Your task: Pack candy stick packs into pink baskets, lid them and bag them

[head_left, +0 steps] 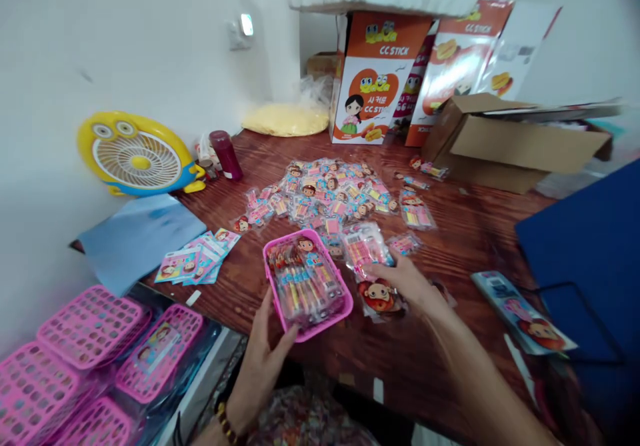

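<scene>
A small pink plastic basket (344, 314) filled with wrapped cartoon-figure candy packets lies on the wooden table (450, 246) near its front edge. My left hand (263, 359) grips the basket's near corner, thumb up along its side. To the right of the basket, my right hand (403, 278) is closed on a clear packet of candy sticks (367, 249). A round cartoon-face packet (380, 297) lies just under that hand. A big pile of the same packets (330, 196) is spread over the middle of the table.
Empty pink baskets (90, 356) are stacked at lower left. Printed cards (197, 259), a blue sheet (135, 236), a yellow fan (135, 155) and a dark red bottle (226, 155) stand left. Orange CC Stick cartons (375, 76) and an open brown box (505, 143) are behind. A blue folder (590, 259) lies right.
</scene>
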A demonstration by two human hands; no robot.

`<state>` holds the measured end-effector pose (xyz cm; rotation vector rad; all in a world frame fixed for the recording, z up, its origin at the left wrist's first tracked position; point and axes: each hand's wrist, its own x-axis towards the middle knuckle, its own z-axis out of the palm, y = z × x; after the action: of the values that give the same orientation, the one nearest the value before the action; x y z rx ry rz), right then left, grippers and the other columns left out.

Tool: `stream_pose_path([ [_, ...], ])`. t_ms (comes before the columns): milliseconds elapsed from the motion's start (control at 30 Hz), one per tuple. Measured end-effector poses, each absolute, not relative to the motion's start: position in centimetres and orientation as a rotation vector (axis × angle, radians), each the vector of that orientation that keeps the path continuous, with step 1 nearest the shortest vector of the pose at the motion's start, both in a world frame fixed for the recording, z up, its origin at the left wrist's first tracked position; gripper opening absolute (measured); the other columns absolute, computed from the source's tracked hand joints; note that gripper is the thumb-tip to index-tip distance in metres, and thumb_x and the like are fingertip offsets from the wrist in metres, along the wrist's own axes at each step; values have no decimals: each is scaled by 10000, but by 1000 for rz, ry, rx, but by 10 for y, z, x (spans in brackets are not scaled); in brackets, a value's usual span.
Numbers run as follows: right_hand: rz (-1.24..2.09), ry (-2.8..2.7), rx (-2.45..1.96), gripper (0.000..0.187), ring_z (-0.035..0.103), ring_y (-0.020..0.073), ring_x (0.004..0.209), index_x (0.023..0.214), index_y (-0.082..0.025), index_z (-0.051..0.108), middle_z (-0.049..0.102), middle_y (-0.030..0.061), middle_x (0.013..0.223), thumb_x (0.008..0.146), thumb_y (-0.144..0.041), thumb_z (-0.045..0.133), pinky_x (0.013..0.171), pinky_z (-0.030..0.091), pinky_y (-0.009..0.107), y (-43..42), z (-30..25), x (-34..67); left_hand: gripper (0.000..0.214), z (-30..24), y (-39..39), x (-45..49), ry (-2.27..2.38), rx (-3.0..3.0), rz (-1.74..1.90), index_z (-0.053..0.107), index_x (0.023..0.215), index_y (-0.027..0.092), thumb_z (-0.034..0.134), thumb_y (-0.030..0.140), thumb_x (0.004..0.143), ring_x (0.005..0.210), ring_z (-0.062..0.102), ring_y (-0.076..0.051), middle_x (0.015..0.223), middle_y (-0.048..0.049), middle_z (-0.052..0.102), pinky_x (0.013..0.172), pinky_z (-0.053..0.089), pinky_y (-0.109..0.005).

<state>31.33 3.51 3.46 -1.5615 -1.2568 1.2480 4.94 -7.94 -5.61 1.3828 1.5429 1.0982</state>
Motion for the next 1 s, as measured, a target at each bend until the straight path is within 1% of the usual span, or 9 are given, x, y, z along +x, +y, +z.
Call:
stream_pose_path([
  [67,1217,-1354,-1577,594,659,233,849,1051,-172,587,715,74,986,571,-450,802,759,522,338,24,55,316,802,-59,-87,74,1479,1434,1115,81,1537,283,543,486,914,1469,266,-265,1596,-109,252,1201,264,-485],
  [233,1049,-1719,-1670,617,647,234,902,1134,-210,543,693,46,1032,618,-451,781,765,490,326,2,76,285,820,-60,-92,102,1237,1348,1076,-70,1532,269,495,419,958,1189,584,-225,1354,-125,525,1072,451,-458],
  [300,913,-1847,-1763,650,648,257,945,1192,-224,513,684,59,1088,643,-467,763,794,479,352,3,78,269,739,-59,-94,99,1227,1356,1079,4,1536,269,467,398,974,1160,589,-219,1319,-113,537,1049,467,-450],
  [467,649,-2110,-1982,668,656,329,992,1276,-208,454,688,113,1085,718,-485,699,821,457,426,12,85,231,536,-51,-84,75,1616,1735,1398,317,1460,262,503,311,960,1317,418,-263,1388,-117,420,1110,362,-489],
  [600,630,-2199,-1998,589,617,343,1092,1271,-172,452,644,152,1168,793,-462,635,850,461,454,12,85,214,563,-40,-57,67,1619,2154,1401,325,1473,279,530,249,950,1299,419,-258,1384,-113,459,1100,337,-460],
  [733,673,-2228,-1813,622,552,328,1178,1278,-165,484,547,167,1294,791,-517,648,904,459,448,20,75,227,615,-38,-39,71,1645,2243,1251,290,1496,259,557,321,945,1298,415,-272,1417,-137,443,1081,327,-466],
  [800,710,-2221,-1638,565,543,295,1190,1282,-158,506,553,163,1294,853,-517,588,945,444,424,31,67,242,650,-39,-37,73,1674,2240,1243,289,1498,260,580,377,929,1300,408,-284,1425,-144,429,1072,324,-473],
  [900,752,-2158,-1489,409,598,234,1100,1275,-143,545,632,138,1210,935,-366,502,933,449,367,51,55,262,687,-36,-37,76,1733,2254,1207,300,1501,279,597,449,906,1286,410,-305,1433,-149,415,1047,326,-489],
  [1000,769,-2127,-1479,368,650,194,928,1262,-160,573,701,80,1062,907,-255,554,824,475,313,65,46,270,667,-31,-36,78,1763,2334,1093,362,1480,290,614,469,889,1273,413,-321,1449,-144,410,1021,334,-492],
])
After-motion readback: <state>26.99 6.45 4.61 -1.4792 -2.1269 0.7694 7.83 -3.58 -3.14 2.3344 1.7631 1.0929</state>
